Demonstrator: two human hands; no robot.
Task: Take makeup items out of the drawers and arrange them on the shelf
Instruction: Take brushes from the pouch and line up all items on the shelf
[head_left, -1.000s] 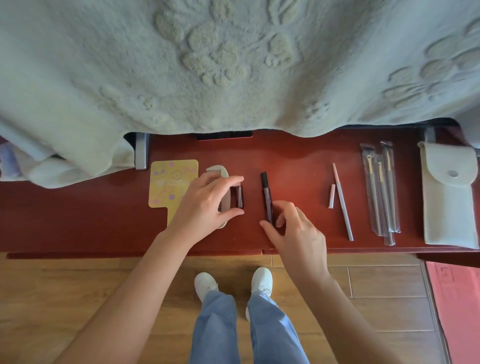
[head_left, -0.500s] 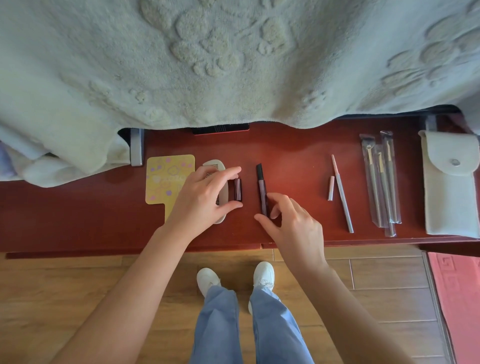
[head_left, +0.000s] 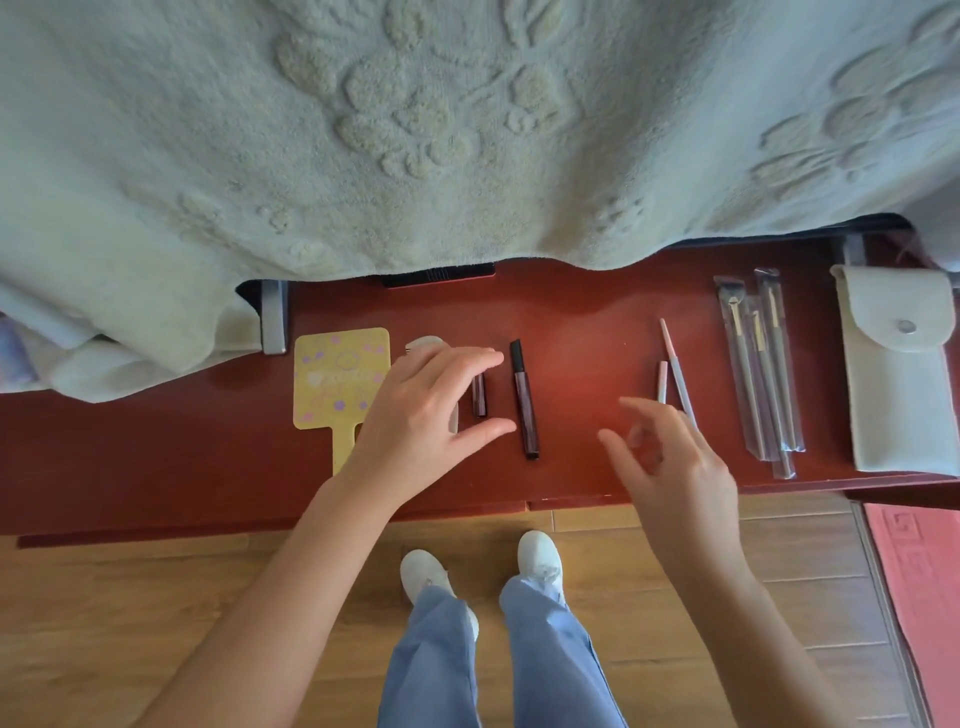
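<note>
Two hands were over a row of makeup things already laid out, so the step in hand looked like arranging, not fetching. A pale green blanket (head_left: 467, 130) hung down beyond both grips and covered the back of the red shelf (head_left: 582, 317) beneath them. Farthest outward from the right grip lay a white felt pouch (head_left: 904, 384). Outward from the left grip lay a yellow hand mirror (head_left: 337, 379), its handle toward the person.

The left hand (head_left: 421, 410) arched over a white comb (head_left: 423, 344), which showed only past its knuckles. The right hand (head_left: 670, 467) hovered, blurred, its grip slack and spread and holding nothing. Several sleeved brushes (head_left: 763, 374) lay between the right grip and the pouch. A long dark tube (head_left: 523, 400), perhaps mascara, lay just inward of the left grip's thumb tip, well apart from the right grip. A pink pencil (head_left: 675, 369) lay just past the right fingertips, with its cap (head_left: 662, 375) beside it.

Smallest, a short dark tube (head_left: 479, 395) sat inside the left grip, forefinger by its far end and thumb by its near end. Whether they touched it, I could not tell.

The next move, I judged, was to square that short tube parallel to the long one. That called for a light end-to-end pinch so it would not roll. The right hand seemed placed to take the pencil and cap.
</note>
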